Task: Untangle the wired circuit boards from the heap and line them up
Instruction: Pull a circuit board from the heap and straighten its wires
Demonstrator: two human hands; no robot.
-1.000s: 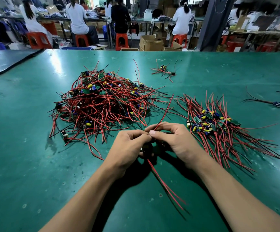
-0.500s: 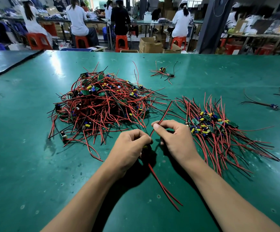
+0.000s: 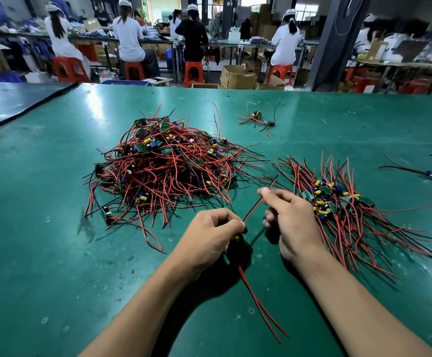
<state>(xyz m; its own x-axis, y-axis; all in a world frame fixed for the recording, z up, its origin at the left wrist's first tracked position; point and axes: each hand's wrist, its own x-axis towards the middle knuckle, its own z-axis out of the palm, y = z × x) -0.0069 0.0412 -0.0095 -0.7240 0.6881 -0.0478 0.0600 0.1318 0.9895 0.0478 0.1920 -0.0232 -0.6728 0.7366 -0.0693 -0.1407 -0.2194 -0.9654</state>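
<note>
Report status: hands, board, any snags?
Left hand grips one wired board, mostly hidden. Right hand pinches its red lead. Board clear of heap, not yet in the row. Nothing in the way.

The hands have come apart. A second ago the right hand (image 3: 292, 217) pinched the thin red wire (image 3: 253, 210) right against the fingertips of the left hand (image 3: 209, 235). Since then its pinch has slid up the wire, away from the left hand's grip on the small circuit board (image 3: 235, 238). A bare, straight stretch of wire now spans the gap between the two grips. Less wire sticks out beyond the right hand's pinch than before.
</note>
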